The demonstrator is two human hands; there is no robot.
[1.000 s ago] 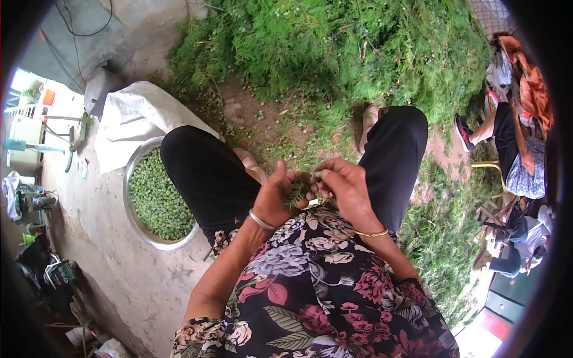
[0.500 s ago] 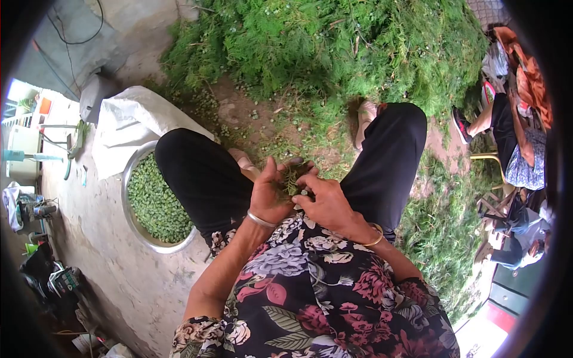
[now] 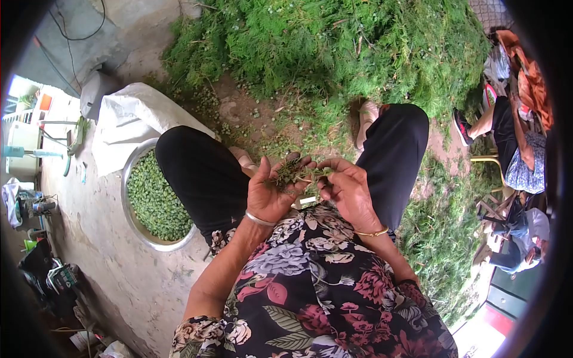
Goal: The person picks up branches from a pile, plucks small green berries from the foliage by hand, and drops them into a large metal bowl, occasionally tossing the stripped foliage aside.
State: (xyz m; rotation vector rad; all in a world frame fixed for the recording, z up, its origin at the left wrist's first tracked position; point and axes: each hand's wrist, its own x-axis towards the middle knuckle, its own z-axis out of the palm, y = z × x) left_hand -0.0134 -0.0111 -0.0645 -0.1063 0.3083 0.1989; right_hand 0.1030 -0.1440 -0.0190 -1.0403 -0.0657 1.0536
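A small green sprig [image 3: 291, 173] lies across my left hand [image 3: 270, 194], whose palm faces up with the fingers curled around it. My right hand [image 3: 347, 191] pinches the sprig's right end between thumb and forefinger. Both hands are above my lap, close together but apart. Beside my knee on the left, a round metal basin [image 3: 126, 197] holds a heap of small green cones [image 3: 156, 200]. Past my feet rises a large pile of green branches [image 3: 334, 48].
A white sack [image 3: 128, 119] lies against the basin. Loose cuttings [image 3: 441, 232] cover the ground at the right. Two other people sit at the far right, one near a yellow chair leg [image 3: 486, 159]. Tools and clutter [image 3: 54, 274] stand at the lower left.
My right hand has moved right, away from my left hand, and the sprig now shows between them. The left hand's fingers have opened a little.
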